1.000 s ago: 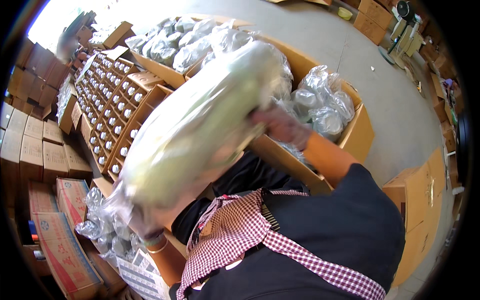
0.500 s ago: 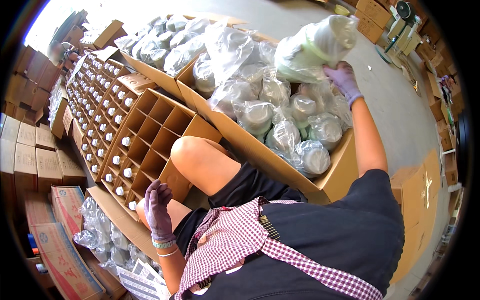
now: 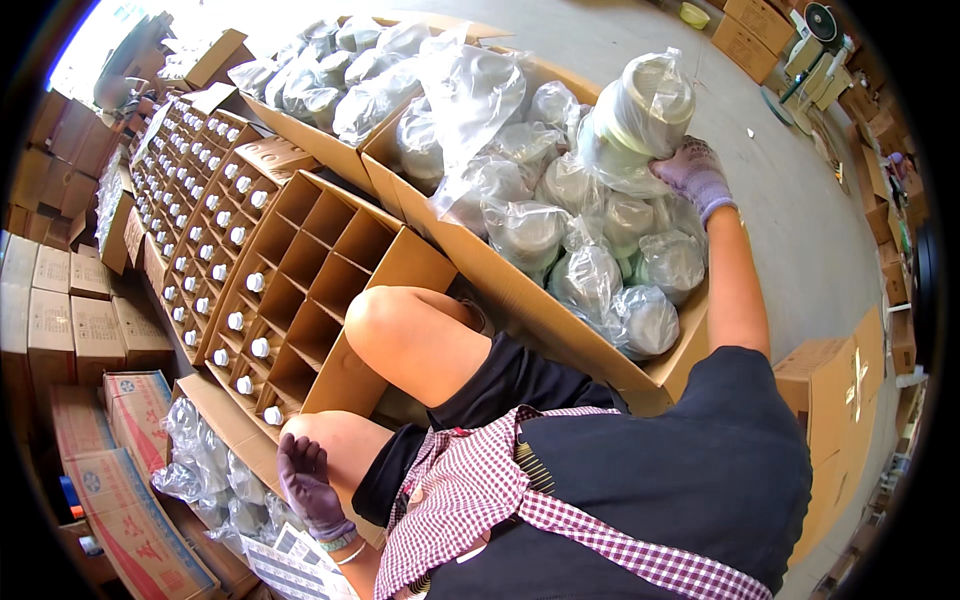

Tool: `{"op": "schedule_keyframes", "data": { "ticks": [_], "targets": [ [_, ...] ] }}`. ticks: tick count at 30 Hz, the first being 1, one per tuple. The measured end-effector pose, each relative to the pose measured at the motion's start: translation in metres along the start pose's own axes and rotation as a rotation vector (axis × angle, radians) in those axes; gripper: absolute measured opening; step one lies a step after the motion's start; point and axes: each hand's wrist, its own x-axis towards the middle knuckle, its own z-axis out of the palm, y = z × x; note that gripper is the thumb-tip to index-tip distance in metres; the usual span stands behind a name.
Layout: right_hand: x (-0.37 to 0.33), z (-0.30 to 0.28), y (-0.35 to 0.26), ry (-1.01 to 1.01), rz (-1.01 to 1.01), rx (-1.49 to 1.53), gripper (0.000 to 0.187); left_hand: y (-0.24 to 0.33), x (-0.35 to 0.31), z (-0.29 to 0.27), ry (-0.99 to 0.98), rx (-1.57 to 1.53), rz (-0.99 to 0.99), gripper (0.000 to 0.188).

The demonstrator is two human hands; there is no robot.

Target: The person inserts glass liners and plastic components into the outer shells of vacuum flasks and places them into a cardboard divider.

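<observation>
My right hand point(image 3: 692, 178), in a purple knit glove, grips a pale-green glass jar in a clear plastic bag point(image 3: 640, 115) by its lower right side. The jar is tilted above the right part of a large open carton point(image 3: 540, 325). Several similar bagged jars point(image 3: 525, 228) crowd that carton below it. My left hand point(image 3: 312, 488), gloved too, hovers beside my left knee, holding nothing, its fingers slightly bent. Near it is a divided carton point(image 3: 408, 272) with white-capped bottles point(image 3: 260, 348) in its left cells and bare cells on the right.
More divided cartons of capped bottles point(image 3: 185, 165) run to the far left. Another carton of bagged jars point(image 3: 330, 80) adjoins at the back. Bagged items point(image 3: 215, 465) and printed sheets point(image 3: 295, 560) lie lower left. Closed boxes point(image 3: 95, 310) are stacked left; a fan point(image 3: 820, 22) stands far right.
My right hand and the bagged jar have come down slightly, and the jar has turned more upright. My left hand has dropped lower, away from the divided carton.
</observation>
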Motion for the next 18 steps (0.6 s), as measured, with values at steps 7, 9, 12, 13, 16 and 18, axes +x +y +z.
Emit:
{"op": "schedule_keyframes", "data": {
  "ticks": [7,9,12,13,16,18],
  "targets": [
    [0.12,0.043,-0.063,-0.209,0.092,0.257,0.038,0.026,0.007,0.021,-0.117,-0.009,0.072,0.045],
    [0.151,0.08,-0.061,-0.196,0.137,0.354,0.037,0.027,0.006,0.024,-0.14,-0.028,0.081,0.046],
    [0.175,0.145,-0.025,-0.301,-0.157,0.072,0.04,0.023,0.004,0.018,-0.111,-0.013,0.099,0.047],
    [0.174,0.18,-0.023,-0.224,-0.071,0.065,0.041,0.021,0.002,0.016,-0.079,-0.019,0.083,0.047],
    [0.17,0.266,-0.015,-0.268,-0.099,-0.087,0.044,0.017,-0.003,0.003,0.012,0.015,0.042,0.047],
    [0.186,0.331,0.023,-0.326,0.036,0.034,0.047,0.012,0.014,-0.003,0.027,0.045,-0.016,0.047]
  ]
}}
